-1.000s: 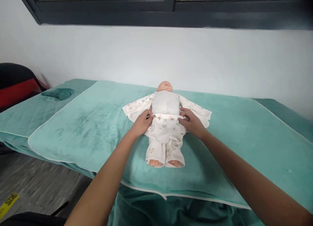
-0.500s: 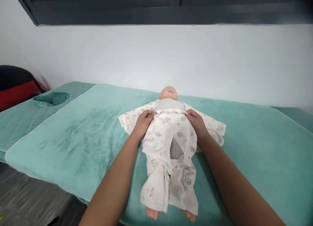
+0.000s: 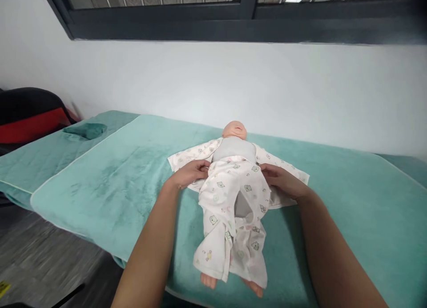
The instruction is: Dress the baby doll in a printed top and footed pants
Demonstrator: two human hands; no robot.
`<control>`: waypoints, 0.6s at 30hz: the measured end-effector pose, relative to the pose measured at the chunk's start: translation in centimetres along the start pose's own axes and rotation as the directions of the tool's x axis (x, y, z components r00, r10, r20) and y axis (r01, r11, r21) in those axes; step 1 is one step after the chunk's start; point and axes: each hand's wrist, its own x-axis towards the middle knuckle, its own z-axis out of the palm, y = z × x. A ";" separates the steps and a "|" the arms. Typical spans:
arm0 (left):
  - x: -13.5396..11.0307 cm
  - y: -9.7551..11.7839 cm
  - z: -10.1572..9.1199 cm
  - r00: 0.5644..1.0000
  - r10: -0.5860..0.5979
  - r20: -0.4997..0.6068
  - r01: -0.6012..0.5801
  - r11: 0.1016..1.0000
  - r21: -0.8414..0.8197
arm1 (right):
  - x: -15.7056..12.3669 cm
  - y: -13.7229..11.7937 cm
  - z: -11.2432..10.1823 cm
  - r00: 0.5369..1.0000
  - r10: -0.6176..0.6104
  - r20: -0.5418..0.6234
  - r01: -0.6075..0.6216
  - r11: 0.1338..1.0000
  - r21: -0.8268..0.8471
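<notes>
A baby doll (image 3: 235,129) lies on its back on the bed, head toward the wall and feet toward me. Its torso is grey cloth. White printed baby pants (image 3: 230,183), open at the crotch, cover its hips and legs; only the toes show. A matching printed shirt (image 3: 196,154) is on its arms, spread apart at the front. My left hand (image 3: 192,172) is closed at the waistband's left side, fingertips pressed against the cloth. On the opposite side, my right hand (image 3: 282,180) pinches at the waistband, its fingertips partly hidden by the fabric.
A green plush cover (image 3: 100,179) spreads over the bed, with a dark green cushion (image 3: 87,130) at the far left. Behind stands a white wall under a dark window frame (image 3: 160,26). A black and red chair or bag (image 3: 33,117) stands left.
Both hands have moved from the top of the waistband outward and down to its sides. The waistband sits slightly lower, and more of the grey torso shows. The camera view has shifted a little.
</notes>
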 end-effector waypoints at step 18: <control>0.5 -1.1 1.1 0.984 0.157 -0.079 -0.167 0.975 -0.148 | 0.7 1.1 1.6 0.976 0.046 -0.213 -0.005 0.982 0.187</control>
